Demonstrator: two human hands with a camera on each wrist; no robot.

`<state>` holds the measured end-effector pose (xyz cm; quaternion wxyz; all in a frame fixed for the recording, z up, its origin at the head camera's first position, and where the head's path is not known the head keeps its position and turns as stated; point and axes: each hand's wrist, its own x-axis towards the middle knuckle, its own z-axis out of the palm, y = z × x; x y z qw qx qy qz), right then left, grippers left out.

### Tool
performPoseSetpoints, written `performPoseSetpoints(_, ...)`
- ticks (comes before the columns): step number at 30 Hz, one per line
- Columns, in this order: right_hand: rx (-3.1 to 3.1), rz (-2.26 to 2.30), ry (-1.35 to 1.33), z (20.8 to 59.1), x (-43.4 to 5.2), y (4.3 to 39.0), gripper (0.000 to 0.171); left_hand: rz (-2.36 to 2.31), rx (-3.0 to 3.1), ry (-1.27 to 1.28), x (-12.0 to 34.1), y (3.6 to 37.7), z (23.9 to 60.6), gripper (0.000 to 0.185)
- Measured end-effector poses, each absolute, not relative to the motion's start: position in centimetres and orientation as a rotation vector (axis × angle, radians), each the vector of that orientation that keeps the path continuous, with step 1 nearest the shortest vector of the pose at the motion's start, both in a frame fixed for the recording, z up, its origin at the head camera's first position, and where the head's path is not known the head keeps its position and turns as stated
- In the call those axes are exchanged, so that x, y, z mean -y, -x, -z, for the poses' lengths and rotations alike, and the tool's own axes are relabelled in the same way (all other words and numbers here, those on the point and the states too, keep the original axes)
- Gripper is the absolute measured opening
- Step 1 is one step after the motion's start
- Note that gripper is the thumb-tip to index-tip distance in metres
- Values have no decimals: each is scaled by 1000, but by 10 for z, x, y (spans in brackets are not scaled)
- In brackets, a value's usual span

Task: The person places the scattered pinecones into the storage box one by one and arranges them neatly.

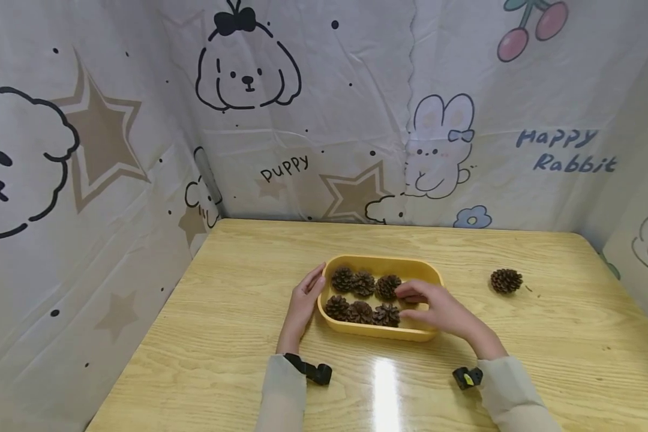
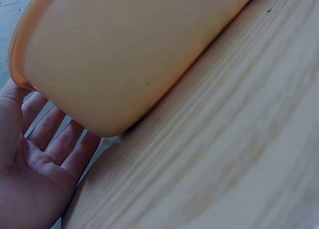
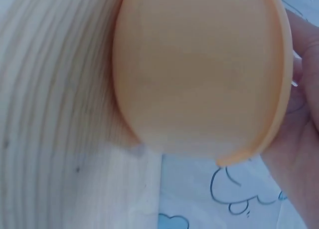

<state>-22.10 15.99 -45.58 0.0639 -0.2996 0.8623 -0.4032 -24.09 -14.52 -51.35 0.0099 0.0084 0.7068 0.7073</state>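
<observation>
**A:** Six brown pine cones (image 1: 363,298) sit in two rows of three inside the oval yellow plastic tray (image 1: 431,273), and a seventh brown pine cone (image 1: 506,280) lies alone on the pale wooden table (image 1: 221,336), well apart to your right. What is your left hand (image 1: 304,300) doing?

**B:** It lies flat against the tray's left end wall with straight, relaxed fingers. The left wrist view shows your palm open and your fingers (image 2: 60,139) reaching just under the curve of the tray; nothing is curled round it. My guess is that you're bracing the tray so it doesn't slide on the glossy tabletop.

**A:** And your right hand (image 1: 437,309)?

**B:** It reaches over the tray's right end, fingers bent down toward the bare patch of floor beside the nearest cones. Whether those fingertips pinch a cone, I cannot tell; your own fingers hide the spot, and the right wrist view shows only the tray's outer wall and the edge of your palm.

**A:** So where do the cones lie relative to your grip?

**B:** The packed cones sit between your two hands, the nearest ones just to the left of your right fingertips. The loose cone is outside both hands, further right than your right wrist.
</observation>
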Motion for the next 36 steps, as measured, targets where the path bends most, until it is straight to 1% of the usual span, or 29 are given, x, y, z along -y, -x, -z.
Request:
performPoseSetpoints(7, -2658, 1463, 900, 464, -173, 222, 39, -2181, -2220, -55, 144, 228, 491, 47)
performPoseSetpoints(14, -2674, 1649, 851, 467, -184, 220, 38, -2193, -2187, -52, 145, 227, 489, 47)
performPoseSetpoints(20, -2730, 1787, 823, 468, -197, 221, 41, -2181, -2195, -54, 146, 230, 492, 46)
performPoseSetpoints(24, -2764, 1843, 788, 471, -208, 222, 40, -2203, -2184, -40, 146, 237, 505, 46)
performPoseSetpoints(28, -2841, 1864, 701, 473, -218, 223, 40, -2226, -2181, -26, 146, 244, 518, 47)
performPoseSetpoints(36, -2964, 1939, 473, 475, -237, 223, 42, -2222, -2214, -35, 145, 244, 520, 46)
